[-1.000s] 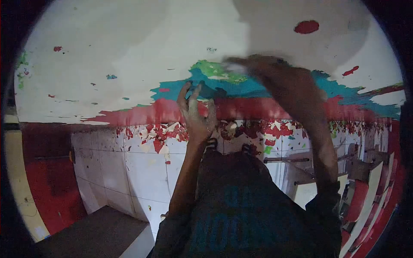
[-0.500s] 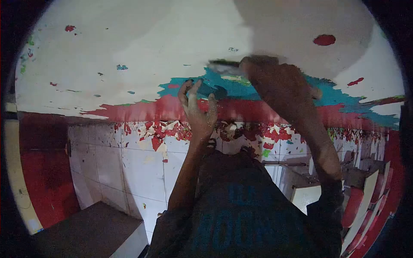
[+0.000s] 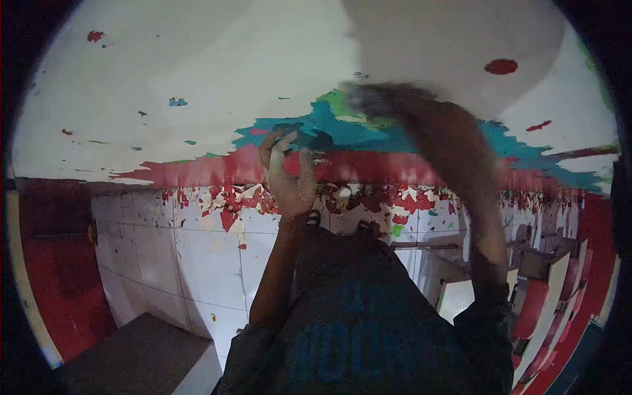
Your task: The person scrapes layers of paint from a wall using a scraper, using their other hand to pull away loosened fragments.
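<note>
The right hand (image 3: 431,115) is a blur at the top of the blue patch (image 3: 359,137); I cannot tell what its grip holds. The left hand (image 3: 288,181), its grip wide, is by the patch's left side. Around the patch is the white wall (image 3: 250,66); below are a red strip (image 3: 378,168) and paint bits (image 3: 228,220).

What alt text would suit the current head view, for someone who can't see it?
A person's blurred right hand is raised at a pale wall with ragged patches of green, teal and red; whatever it may hold is unclear. The left hand, loosely curled, is up by the teal area. Red and cream flakes litter the tiled floor below.
</note>
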### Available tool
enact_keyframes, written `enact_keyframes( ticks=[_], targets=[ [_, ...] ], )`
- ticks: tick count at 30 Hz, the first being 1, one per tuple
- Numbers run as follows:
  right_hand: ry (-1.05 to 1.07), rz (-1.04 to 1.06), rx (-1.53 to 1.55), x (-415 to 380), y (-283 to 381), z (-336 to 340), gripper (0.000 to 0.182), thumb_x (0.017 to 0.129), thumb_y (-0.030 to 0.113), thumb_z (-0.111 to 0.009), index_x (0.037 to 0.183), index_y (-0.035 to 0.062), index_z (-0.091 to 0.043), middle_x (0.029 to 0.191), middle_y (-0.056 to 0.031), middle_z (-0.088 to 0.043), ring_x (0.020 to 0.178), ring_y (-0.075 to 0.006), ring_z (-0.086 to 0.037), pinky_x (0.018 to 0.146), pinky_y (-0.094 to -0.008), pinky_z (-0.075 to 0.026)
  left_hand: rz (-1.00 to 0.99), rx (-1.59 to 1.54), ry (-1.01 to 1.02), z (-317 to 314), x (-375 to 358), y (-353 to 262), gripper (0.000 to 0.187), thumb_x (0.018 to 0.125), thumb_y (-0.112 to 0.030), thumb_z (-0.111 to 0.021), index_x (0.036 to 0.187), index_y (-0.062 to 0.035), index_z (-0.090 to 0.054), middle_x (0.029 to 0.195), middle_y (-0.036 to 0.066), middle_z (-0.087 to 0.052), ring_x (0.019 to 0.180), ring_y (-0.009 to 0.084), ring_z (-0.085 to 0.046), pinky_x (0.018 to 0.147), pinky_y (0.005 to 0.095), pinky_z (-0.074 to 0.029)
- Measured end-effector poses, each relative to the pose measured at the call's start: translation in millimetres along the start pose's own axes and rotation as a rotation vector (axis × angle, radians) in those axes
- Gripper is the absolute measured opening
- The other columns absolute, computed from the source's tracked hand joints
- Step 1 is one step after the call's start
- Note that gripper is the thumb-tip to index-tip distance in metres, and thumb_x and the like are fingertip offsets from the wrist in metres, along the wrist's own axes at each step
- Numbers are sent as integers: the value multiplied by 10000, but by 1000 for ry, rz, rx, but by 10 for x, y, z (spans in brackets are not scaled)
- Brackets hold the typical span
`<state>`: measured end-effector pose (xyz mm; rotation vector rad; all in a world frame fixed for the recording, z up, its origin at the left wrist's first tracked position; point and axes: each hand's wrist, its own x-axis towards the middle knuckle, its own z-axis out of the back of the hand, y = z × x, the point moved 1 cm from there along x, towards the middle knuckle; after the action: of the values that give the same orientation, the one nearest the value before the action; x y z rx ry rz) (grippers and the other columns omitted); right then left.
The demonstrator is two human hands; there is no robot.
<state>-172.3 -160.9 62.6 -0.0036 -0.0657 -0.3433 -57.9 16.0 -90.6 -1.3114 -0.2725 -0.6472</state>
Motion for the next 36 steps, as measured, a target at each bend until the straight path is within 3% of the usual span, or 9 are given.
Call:
enact_keyframes(
  ticks=[2,6,10,16,21,25,28,31,36],
  targets=[
    [-153,100,105,76,108,-290,223,847,182,-446,1039,110,-535,916,-103,-611,806,-291,-596,714,-387,-489,-24,-79,-15,-73,8,-72,266,740,-20,-554,1005,-20,-536,1093,154,-439,1006,269,-454,848,352,-381],
    [-122,-123,353,-210,-210,153,236,834,193,-474,1016,55,-532,862,-145,-610,768,-306,-598,675,-397,-492,-17,-34,-43,15,-17,-95,253,723,-10,-547,976,-17,-545,1034,147,-487,965,263,-479,830,344,-385],
    [52,-8,86,94,277,-315,203,843,192,-460,976,66,-548,907,-127,-614,776,-287,-608,674,-379,-489,32,-137,8,-70,-55,-23,220,728,-17,-527,947,-19,-553,949,133,-532,886,249,-522,791,336,-407],
    [-114,-207,325,-297,-289,-6,173,821,198,-474,936,80,-529,825,-145,-599,747,-331,-584,667,-409,-465,20,-37,210,79,-188,139,184,745,-20,-505,920,-25,-563,863,124,-590,802,249,-573,729,323,-434],
    [-141,2,141,-128,-20,-482,219,830,201,-459,1013,114,-542,805,-143,-605,735,-332,-586,652,-411,-468,58,-23,288,0,-223,-50,152,754,-4,-508,891,-23,-573,857,124,-603,799,244,-586,701,306,-447],
    [-42,-198,233,-296,-241,-33,238,843,224,-435,994,97,-567,821,-140,-611,732,-301,-602,659,-403,-483,85,-50,254,56,-300,-50,122,788,-5,-517,900,7,-566,841,110,-584,735,146,-549,679,250,-436],
    [117,22,-54,84,102,-587,260,854,253,-422,998,96,-570,857,-141,-609,755,-292,-605,663,-399,-485,150,-145,212,8,-344,-28,114,788,-11,-519,889,4,-569,837,108,-590,734,161,-563,667,257,-442],
    [-222,83,27,-163,-111,-360,184,806,158,-440,860,58,-585,735,-152,-618,655,-281,-622,591,-393,-507,78,-96,221,84,-290,-83,112,784,-34,-532,882,-10,-579,819,113,-600,737,180,-578,658,271,-444],
    [-152,68,-34,-43,-31,-208,163,757,142,-483,818,36,-591,671,-155,-602,610,-292,-614,568,-393,-506,302,-187,128,171,-406,202,120,795,-46,-540,901,-4,-578,798,82,-593,730,133,-557,658,259,-442]
  ],
)
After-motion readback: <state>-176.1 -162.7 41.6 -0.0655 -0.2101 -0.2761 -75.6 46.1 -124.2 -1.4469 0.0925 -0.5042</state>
